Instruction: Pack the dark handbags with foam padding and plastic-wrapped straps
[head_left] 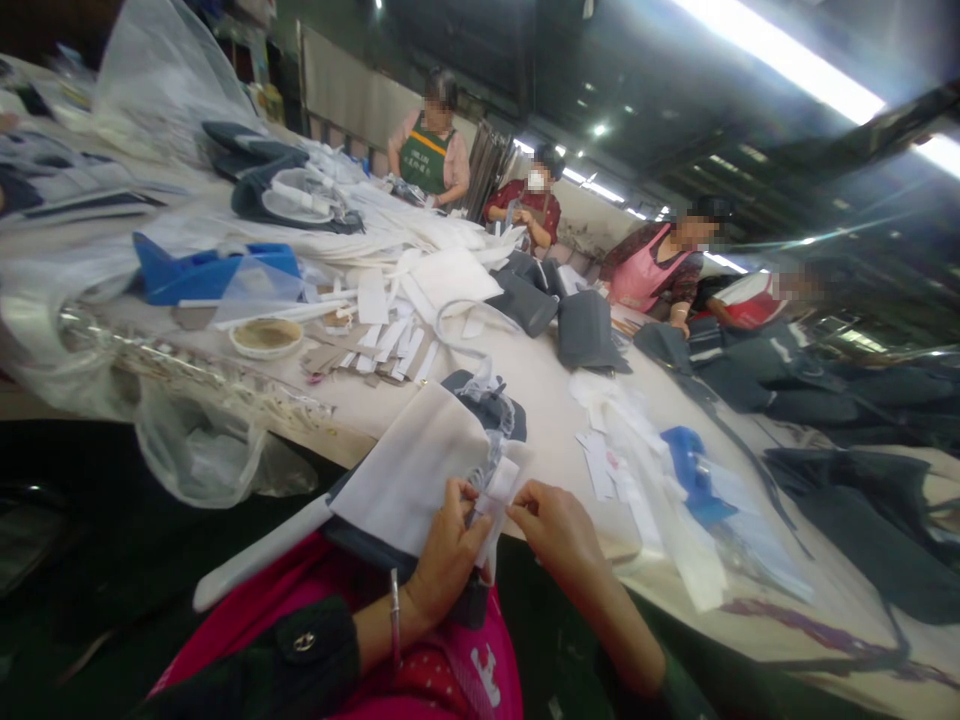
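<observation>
A dark bag point(375, 543), partly covered by a white sheet point(420, 467), rests across my lap and against the table edge. My left hand point(444, 550) is closed around the bag's end, its thumb and fingers pinching a whitish strip point(496, 488) there. Close on the right, my right hand point(561, 527) has thumb and forefinger pressed together at the strip's edge; exactly what lies between those fingertips is hard to see. A grey strap with crinkled wrapping point(495, 408) runs from the bag up onto the table. From the bag's left side sticks out a white padded roll point(259, 558).
On the table point(540, 400) are a blue tape dispenser point(217, 272), a round shallow dish point(266, 338), white paper strips point(390, 345) and dark bags point(589, 330). Another blue dispenser point(690, 470) stands right. Several co-workers point(431, 155) work along the far side. Clear plastic point(202, 455) hangs over the edge.
</observation>
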